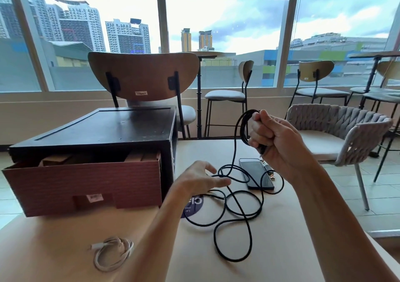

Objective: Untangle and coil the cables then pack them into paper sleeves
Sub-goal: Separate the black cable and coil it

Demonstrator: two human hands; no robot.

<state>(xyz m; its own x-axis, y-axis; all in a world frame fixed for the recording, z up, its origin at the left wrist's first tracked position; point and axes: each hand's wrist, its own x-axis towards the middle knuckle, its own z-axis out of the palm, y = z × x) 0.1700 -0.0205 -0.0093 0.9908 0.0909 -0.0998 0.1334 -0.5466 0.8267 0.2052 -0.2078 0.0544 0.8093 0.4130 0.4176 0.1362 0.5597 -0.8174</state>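
We note the right hand [275, 136] raised above the table [281, 249], clenched round a small coil of the long black braided cable [236, 197]; a few loops stand out to the left of the fist, and one strand drops straight down from it to the loose run below. That loose run lies in wide overlapping loops on the table, between the two hands and trailing towards the near edge; part of it crosses the flat black phone [256, 173] at the far right. The left hand [199, 179] hovers low, fingers spread and holding nothing, its fingertips touching or just beside the nearest loop; we cannot tell which. We judge the left hand the nearer to the slack, which lies down and left of the coil. A thin white cable [112, 252], loosely coiled, rests near left; brown paper sleeves [140, 157] stand in the red cardboard drawer [86, 182], far left.
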